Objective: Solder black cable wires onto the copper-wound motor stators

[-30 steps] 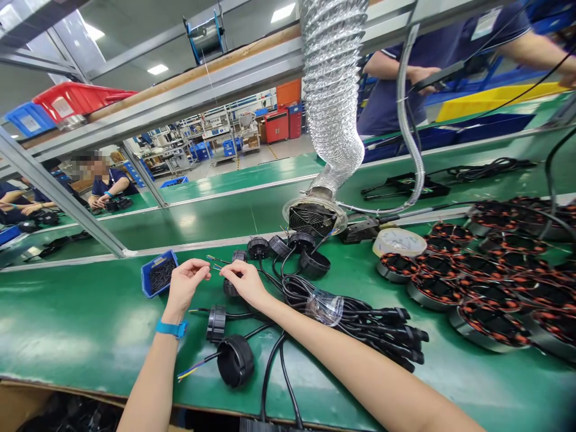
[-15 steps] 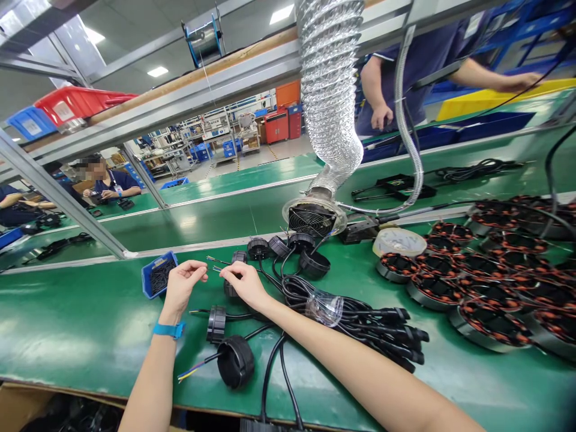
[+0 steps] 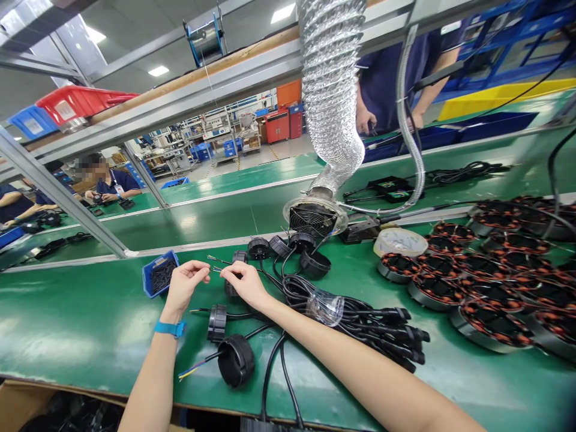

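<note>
At ten o'clock in the view, a red bin (image 3: 78, 103) sits on the overhead shelf. Farther right, on the green bench (image 3: 85, 324), a blue tray (image 3: 161, 274) of small black pieces lies at about ten o'clock from the left hand (image 3: 186, 285). That hand, above a blue wristband (image 3: 170, 328), has thumb and forefinger brought together; whether anything sits between them I cannot tell. Just right of its fingertips are the ends of thin wires (image 3: 216, 269), pinched between thumb and forefinger of the right hand (image 3: 245, 285). From the right hand, one black ring cap (image 3: 217, 323) stands on edge at about seven o'clock, and a larger-looking cap (image 3: 236, 361) trailing blue and yellow leads lies near six. A fan grille (image 3: 312, 219) under a silver duct (image 3: 330, 90) is at about two. Film-wrapped black cables (image 3: 373, 324) spread toward four, a co-worker (image 3: 391, 78) leans at half past one in the view, and orange-wound metal rings (image 3: 488, 321) crowd three to four o'clock, beside a clear round dish (image 3: 400, 242).
</note>
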A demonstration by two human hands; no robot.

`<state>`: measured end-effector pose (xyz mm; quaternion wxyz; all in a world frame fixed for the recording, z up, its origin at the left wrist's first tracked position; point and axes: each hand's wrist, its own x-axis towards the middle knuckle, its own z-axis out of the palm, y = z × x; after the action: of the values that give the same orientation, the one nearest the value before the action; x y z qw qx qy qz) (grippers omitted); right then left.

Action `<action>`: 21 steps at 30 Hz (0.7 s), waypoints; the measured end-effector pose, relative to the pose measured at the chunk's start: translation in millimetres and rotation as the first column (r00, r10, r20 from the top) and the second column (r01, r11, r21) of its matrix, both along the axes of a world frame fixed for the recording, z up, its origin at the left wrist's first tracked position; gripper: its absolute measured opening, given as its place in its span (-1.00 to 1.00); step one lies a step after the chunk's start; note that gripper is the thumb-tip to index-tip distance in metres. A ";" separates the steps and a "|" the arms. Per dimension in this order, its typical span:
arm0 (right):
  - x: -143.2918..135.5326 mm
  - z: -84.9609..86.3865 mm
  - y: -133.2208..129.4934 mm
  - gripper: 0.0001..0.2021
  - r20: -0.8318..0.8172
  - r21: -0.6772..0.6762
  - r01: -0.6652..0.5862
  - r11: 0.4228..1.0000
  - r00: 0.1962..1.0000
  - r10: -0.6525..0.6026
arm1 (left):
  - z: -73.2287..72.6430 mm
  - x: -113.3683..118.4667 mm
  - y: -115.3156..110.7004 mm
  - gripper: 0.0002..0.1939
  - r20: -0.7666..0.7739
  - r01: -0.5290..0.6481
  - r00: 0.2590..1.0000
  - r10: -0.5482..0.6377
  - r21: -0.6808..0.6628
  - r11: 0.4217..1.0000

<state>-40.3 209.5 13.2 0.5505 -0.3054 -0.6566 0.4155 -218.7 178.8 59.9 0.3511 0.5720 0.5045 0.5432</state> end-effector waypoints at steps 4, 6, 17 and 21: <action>0.3 0.4 -0.4 -0.84 0.009 -0.009 -0.003 1.000 1.000 0.003 | -1.2 -3.7 0.7 -0.79 0.013 0.021 1.000 -0.021 -0.010 1.000; 0.1 0.3 -0.3 -0.84 0.012 -0.010 -0.003 1.000 1.000 0.003 | -1.8 -5.0 1.1 -0.78 0.010 0.021 1.000 -0.021 -0.017 1.000; 0.4 0.5 -0.5 -0.84 0.020 -0.010 -0.004 1.000 1.000 0.004 | -1.3 -4.8 1.3 -0.77 0.002 0.015 1.000 -0.015 -0.018 1.000; 0.5 0.8 -0.7 -0.85 0.017 -0.007 -0.006 1.000 1.000 0.006 | -0.7 -4.3 0.9 -0.77 -0.006 0.013 1.000 -0.013 -0.019 1.000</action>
<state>-39.8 208.8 14.1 0.5426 -0.3088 -0.6606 0.4170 -223.0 179.7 59.2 0.3584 0.5737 0.5069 0.5343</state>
